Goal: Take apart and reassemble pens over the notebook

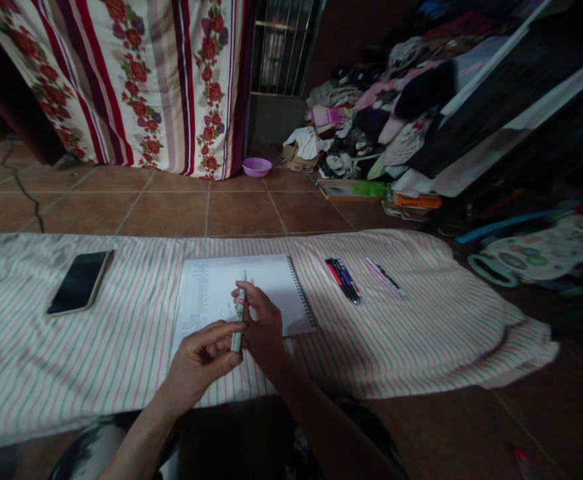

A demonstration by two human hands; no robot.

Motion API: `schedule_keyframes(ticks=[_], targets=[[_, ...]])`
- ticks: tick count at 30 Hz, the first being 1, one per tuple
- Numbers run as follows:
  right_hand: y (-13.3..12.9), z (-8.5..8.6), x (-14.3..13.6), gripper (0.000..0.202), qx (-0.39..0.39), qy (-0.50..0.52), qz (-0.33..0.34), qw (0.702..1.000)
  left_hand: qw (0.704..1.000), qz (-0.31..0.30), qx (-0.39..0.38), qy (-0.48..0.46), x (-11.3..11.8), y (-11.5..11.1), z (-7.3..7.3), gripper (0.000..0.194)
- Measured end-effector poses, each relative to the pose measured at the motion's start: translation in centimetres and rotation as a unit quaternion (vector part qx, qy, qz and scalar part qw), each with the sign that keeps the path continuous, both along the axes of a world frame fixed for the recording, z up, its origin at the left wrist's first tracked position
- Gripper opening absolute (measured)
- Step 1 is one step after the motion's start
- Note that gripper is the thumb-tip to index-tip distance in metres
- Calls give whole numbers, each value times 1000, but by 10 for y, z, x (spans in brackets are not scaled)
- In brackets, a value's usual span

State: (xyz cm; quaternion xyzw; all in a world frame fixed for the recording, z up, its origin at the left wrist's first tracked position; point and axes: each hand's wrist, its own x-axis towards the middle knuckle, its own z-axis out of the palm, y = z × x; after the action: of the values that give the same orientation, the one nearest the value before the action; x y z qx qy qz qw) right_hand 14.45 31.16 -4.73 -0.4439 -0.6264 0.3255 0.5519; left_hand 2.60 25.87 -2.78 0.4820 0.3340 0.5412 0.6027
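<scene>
Left hand (204,357) and right hand (265,321) grip pen (240,310), toward near edge of worktop (361,360); likely readying it; next needs steady hold.

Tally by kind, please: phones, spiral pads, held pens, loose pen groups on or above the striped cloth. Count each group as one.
Phone: 1
Spiral pad: 1
Held pen: 1
Loose pen groups: 2
Total: 5
</scene>
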Motion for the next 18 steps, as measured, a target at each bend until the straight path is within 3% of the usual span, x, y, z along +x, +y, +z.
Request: schedule_keyframes(ticks=[12,18], targets=[[1,-6,3,25,48,-40,-3,998,997,-54,-46,-12,-4,0,-16,37],[2,-5,5,24,28,-70,-20,997,996,-71,-45,9,-7,0,-17,49]])
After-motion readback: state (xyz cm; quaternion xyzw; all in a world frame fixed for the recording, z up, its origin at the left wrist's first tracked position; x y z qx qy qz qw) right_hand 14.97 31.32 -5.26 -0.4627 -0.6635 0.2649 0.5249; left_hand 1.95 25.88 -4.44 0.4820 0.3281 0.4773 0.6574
